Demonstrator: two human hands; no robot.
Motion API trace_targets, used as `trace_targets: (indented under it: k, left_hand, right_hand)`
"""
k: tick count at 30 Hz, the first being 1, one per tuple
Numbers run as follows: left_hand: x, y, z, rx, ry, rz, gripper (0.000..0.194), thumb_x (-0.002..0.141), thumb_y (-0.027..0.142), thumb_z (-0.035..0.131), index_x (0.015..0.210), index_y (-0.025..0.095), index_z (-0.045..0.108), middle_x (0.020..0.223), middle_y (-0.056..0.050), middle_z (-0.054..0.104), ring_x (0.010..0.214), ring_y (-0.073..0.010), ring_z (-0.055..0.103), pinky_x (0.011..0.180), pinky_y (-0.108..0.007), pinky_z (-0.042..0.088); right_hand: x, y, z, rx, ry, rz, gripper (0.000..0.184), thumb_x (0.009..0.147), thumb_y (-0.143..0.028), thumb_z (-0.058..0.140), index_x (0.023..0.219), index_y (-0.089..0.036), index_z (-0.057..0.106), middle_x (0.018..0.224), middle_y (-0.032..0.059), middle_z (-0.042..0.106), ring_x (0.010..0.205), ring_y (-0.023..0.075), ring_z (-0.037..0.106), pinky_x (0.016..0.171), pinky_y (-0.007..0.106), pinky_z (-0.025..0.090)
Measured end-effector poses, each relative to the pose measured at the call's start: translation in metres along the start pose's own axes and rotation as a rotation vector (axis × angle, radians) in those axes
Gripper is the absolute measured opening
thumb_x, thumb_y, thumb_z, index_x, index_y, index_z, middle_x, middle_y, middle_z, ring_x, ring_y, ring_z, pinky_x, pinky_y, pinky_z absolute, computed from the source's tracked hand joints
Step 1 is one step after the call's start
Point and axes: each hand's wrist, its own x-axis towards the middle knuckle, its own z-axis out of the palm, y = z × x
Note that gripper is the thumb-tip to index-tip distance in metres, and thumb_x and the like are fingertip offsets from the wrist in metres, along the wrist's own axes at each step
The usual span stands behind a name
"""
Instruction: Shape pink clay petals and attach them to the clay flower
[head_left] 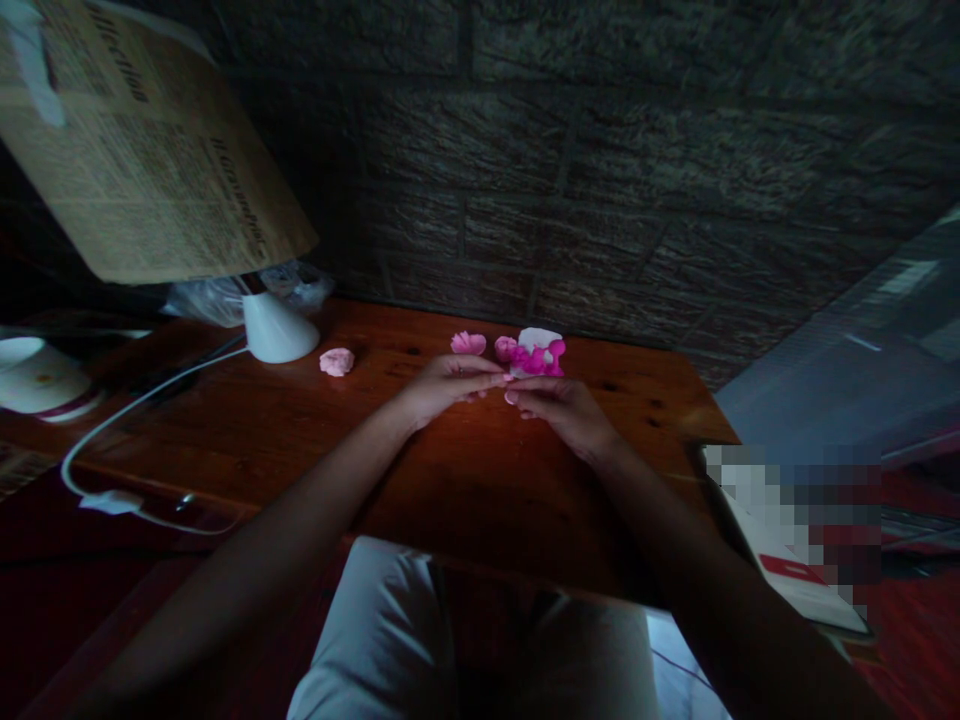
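My left hand (450,388) and my right hand (561,408) meet over the wooden table, fingertips almost touching. Both are closed in a pinch; a tiny pinkish bit seems to sit between them, too small to name. Just beyond the fingers lies a bright pink, wavy-edged piece (546,356) in front of a whitish round piece (540,336). To its left are a small pink lump (505,347) and a pink petal-like piece (468,343) with a ruffled edge. Farther left, a pale pink crumpled lump (337,361) rests by the lamp base.
A lamp with a newsprint shade (172,170) and white base (277,328) stands at the left, its white cord (135,420) hanging over the front edge. Beyond are a clear plastic bag (210,300) and a white cup (37,375). A stone-block wall (480,150) backs the table (480,490).
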Motion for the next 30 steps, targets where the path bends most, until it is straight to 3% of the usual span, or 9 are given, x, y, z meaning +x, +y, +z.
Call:
trace_targets:
  k: [8,14,19,25,30]
  left_hand:
    - [-0.0005,0.0002,-0.0007,0.013,0.003,-0.007,0.028,0.072,0.036,0.084,0.092,0.016,0.081,0.079,-0.005,0.069,0.068,-0.0102,0.051,0.057,-0.023,0.033]
    - [-0.0006,0.0003,-0.0004,0.006,0.001,-0.009,0.025,0.072,0.034,0.083,0.091,0.017,0.081,0.076,-0.003,0.068,0.067,-0.0097,0.05,0.058,-0.023,0.033]
    - [-0.0008,0.001,0.0007,0.032,0.006,-0.014,0.025,0.073,0.033,0.082,0.092,0.016,0.081,0.08,-0.004,0.069,0.068,-0.01,0.051,0.057,-0.023,0.033]
    - [-0.0009,0.0011,0.0004,0.017,0.007,-0.012,0.026,0.072,0.035,0.084,0.09,0.017,0.081,0.079,-0.004,0.069,0.069,-0.0102,0.051,0.057,-0.023,0.033]
    - [-0.0005,0.0008,0.0,0.011,0.007,-0.017,0.027,0.071,0.035,0.084,0.091,0.017,0.081,0.078,-0.004,0.069,0.069,-0.0102,0.051,0.058,-0.023,0.033]
  right_hand:
    - [0.0007,0.0007,-0.001,-0.022,0.032,-0.028,0.022,0.068,-0.037,0.083,0.085,-0.024,0.082,0.087,0.0027,0.078,0.073,0.0153,0.064,0.071,0.032,0.052]
    - [0.0011,-0.0009,-0.0002,0.003,0.071,-0.033,0.031,0.064,-0.035,0.086,0.091,-0.023,0.076,0.088,0.0023,0.076,0.072,0.0153,0.063,0.066,0.031,0.05]
    - [0.0013,-0.0015,0.0014,0.061,0.122,-0.031,0.036,0.061,-0.039,0.089,0.083,-0.022,0.066,0.079,0.0,0.071,0.066,0.0139,0.057,0.061,0.03,0.043]
    - [-0.0013,-0.0056,0.0043,0.019,0.074,-0.026,0.041,0.062,-0.046,0.089,0.073,-0.023,0.056,0.063,-0.0049,0.058,0.055,0.0105,0.045,0.056,0.029,0.035]
    - [-0.0014,-0.0068,0.0053,0.068,0.094,-0.022,0.045,0.058,-0.046,0.091,0.072,-0.023,0.055,0.064,-0.0049,0.059,0.056,0.0101,0.044,0.055,0.029,0.033]
